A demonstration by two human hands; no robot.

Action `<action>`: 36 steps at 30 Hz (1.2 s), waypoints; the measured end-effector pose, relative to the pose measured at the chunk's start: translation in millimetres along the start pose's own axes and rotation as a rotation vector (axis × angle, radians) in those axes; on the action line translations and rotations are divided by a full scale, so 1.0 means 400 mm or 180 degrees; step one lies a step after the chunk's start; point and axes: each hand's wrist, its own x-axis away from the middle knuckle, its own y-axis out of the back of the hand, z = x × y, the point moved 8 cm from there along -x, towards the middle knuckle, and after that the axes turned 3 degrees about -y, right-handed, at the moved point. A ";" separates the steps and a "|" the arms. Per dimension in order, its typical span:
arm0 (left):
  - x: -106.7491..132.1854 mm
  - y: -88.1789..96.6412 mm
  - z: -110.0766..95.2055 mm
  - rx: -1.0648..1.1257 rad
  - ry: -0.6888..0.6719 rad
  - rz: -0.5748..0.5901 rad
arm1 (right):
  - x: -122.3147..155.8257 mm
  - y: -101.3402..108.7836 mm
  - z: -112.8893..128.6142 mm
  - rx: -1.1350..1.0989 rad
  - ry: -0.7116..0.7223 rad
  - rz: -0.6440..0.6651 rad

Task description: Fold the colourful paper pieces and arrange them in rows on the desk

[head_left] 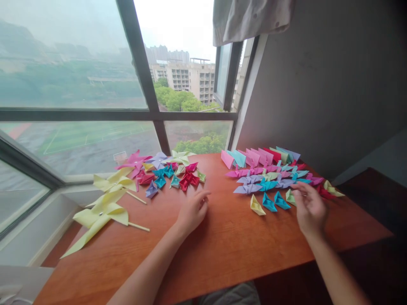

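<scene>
Light green paper boat [290, 197] stands at the right end of a short row, its right side at the fingertips of my right hand [310, 207]. That hand is closed in a pinch on it. Left of it in the row are two blue paper boats [281, 201] and a yellow paper boat [257, 206]. My left hand [194, 208] rests over the middle of the table, fingers loosely bent and apart, holding nothing. Just beyond it lies a loose cluster of folded boats, with a red paper boat [185, 183] closest.
Paper cranes [249, 189] lie in rows behind the boats, and folded paper planes [266, 156] line the back. Yellow pinwheels [101, 214] on sticks lie at the left, with more pinwheels [136, 161] behind. The wooden table [203, 254] meets a window [155, 114] and a grey wall [318, 93].
</scene>
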 end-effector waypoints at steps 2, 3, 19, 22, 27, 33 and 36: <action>-0.007 0.057 0.024 -0.0265 0.0128 -0.0285 | 0.077 -0.105 0.103 -0.0472 0.0051 0.0736; -0.009 0.091 0.039 -0.0463 0.0226 -0.0429 | 0.113 -0.149 0.151 -0.0616 0.0108 0.1050; 0.013 0.226 0.175 -0.1386 0.1212 -0.0422 | 0.294 -0.503 0.315 -0.0925 -0.0026 0.2575; 0.014 0.239 0.175 -0.1398 0.1192 -0.0448 | 0.314 -0.502 0.298 -0.0911 0.0001 0.2648; 0.016 0.260 0.172 -0.1331 0.1160 -0.0632 | 0.313 -0.495 0.283 -0.0891 -0.0039 0.2623; 0.011 0.277 0.145 -0.1048 0.0909 -0.0907 | 0.305 -0.492 0.286 -0.0906 -0.0071 0.2587; 0.003 0.267 0.117 -0.0850 0.0664 -0.0903 | 0.298 -0.488 0.282 -0.0938 -0.0090 0.2518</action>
